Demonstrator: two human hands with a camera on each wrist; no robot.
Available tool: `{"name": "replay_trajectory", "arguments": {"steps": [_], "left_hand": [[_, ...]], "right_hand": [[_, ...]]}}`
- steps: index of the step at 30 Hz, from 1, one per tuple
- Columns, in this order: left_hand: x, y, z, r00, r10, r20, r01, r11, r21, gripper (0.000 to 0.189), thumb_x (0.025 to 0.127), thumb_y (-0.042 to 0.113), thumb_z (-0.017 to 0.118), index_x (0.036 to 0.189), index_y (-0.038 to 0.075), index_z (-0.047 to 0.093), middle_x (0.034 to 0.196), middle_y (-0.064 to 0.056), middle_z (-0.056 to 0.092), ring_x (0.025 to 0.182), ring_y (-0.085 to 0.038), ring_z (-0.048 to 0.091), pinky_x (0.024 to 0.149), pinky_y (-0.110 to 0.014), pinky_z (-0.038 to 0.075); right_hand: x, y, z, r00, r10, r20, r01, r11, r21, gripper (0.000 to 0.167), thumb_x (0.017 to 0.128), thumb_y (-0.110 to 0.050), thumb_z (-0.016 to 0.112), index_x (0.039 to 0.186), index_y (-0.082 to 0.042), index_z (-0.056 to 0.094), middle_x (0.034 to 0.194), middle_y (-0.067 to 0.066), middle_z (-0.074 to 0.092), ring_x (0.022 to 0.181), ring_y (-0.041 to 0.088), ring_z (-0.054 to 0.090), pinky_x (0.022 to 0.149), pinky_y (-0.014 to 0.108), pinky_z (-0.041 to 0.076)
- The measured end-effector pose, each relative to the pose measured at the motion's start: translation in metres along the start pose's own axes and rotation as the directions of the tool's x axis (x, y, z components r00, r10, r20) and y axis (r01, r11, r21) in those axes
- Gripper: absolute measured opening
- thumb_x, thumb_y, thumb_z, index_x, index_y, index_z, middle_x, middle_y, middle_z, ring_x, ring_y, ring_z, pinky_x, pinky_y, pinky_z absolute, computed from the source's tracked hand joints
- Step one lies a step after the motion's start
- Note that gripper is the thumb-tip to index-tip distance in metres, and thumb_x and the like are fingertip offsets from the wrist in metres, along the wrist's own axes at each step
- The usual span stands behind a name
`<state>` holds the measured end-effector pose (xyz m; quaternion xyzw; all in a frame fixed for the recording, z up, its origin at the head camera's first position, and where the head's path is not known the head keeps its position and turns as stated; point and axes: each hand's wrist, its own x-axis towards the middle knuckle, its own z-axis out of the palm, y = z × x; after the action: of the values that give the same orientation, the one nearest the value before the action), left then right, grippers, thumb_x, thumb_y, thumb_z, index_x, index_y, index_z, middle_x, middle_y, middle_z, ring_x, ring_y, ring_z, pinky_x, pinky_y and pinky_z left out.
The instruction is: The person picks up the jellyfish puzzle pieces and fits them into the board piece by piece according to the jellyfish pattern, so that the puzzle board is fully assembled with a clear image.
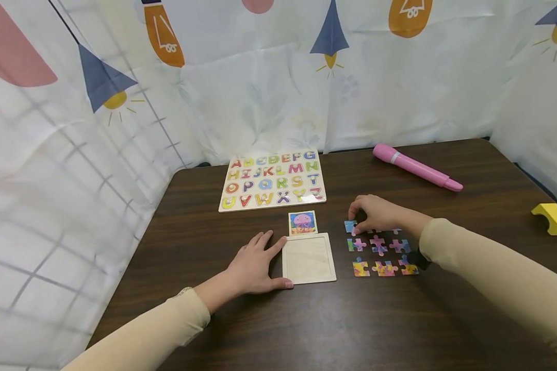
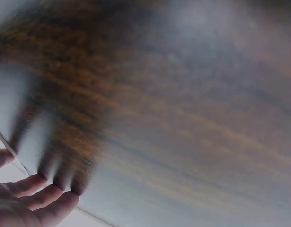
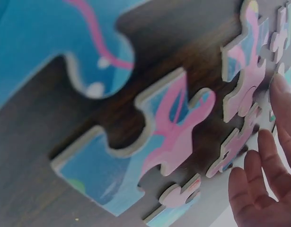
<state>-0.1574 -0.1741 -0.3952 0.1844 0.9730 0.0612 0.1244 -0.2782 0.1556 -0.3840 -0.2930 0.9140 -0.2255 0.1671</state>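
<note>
My left hand (image 1: 255,265) lies spread on the table, its thumb and index fingertips at the left corners of a shallow square wooden puzzle tray (image 1: 308,259) with a bare inside. Over the back row of jigsaw pieces, my right hand (image 1: 378,212) pinches the blue corner piece (image 1: 349,226) between thumb and fingers. The other loose pieces lie in rows under and in front of it, such as a pink-and-blue one (image 1: 378,245) and a yellow one (image 1: 385,268). Blue and pink pieces (image 3: 169,127) fill the right wrist view. A jellyfish picture card (image 1: 302,222) touches the tray's far edge.
A wooden alphabet board (image 1: 274,180) lies behind the card. Towards the back right is a pink marker-shaped stick (image 1: 418,167), and a yellow arch block (image 1: 554,219) sits at the right edge. Patterned curtains (image 1: 269,93) hang around the dark table (image 1: 306,330).
</note>
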Motion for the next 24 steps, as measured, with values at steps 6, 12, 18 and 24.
{"name": "replay_trajectory", "arguments": {"steps": [6,12,18,24], "left_hand": [[0.001,0.0,-0.001,1.0,-0.004,0.007,0.004,1.0,-0.006,0.1,0.081,0.069,0.073,0.161,0.023,0.035,0.165,-0.021,0.03,0.152,-0.044,0.029,0.114,-0.063,0.038],[0.0,0.001,0.0,1.0,-0.008,0.024,0.008,1.0,-0.009,0.1,0.081,0.07,0.072,0.161,0.023,0.034,0.165,-0.02,0.03,0.153,-0.044,0.028,0.114,-0.063,0.038],[0.0,0.001,0.001,1.0,-0.002,0.023,0.003,1.0,-0.009,0.101,0.082,0.07,0.072,0.161,0.021,0.034,0.165,-0.021,0.029,0.153,-0.045,0.028,0.114,-0.063,0.038],[0.001,0.001,-0.001,1.0,-0.008,0.024,0.008,1.0,-0.01,0.101,0.081,0.07,0.072,0.162,0.022,0.033,0.165,-0.021,0.029,0.153,-0.044,0.027,0.115,-0.063,0.037]], "right_hand": [[0.001,-0.001,-0.002,1.0,0.008,0.002,-0.008,0.997,0.078,0.016,0.089,-0.016,0.08,0.095,-0.011,0.066,0.102,0.007,0.065,0.088,0.021,0.057,0.077,0.035,0.049],[0.003,0.005,-0.004,1.0,0.003,0.015,-0.006,0.983,0.183,0.006,0.095,-0.011,0.072,0.093,-0.01,0.067,0.089,0.002,0.067,0.083,0.017,0.057,0.075,0.032,0.048],[0.002,0.0,-0.004,0.999,0.042,0.016,-0.045,0.935,0.352,0.009,0.1,-0.011,0.066,0.103,-0.003,0.067,0.087,0.006,0.068,0.08,0.018,0.06,0.074,0.031,0.053],[0.004,-0.016,0.004,0.995,0.095,0.03,-0.097,0.858,0.504,0.022,0.104,-0.009,0.058,0.119,0.005,0.064,0.093,0.011,0.069,0.08,0.016,0.069,0.073,0.03,0.061]]}}
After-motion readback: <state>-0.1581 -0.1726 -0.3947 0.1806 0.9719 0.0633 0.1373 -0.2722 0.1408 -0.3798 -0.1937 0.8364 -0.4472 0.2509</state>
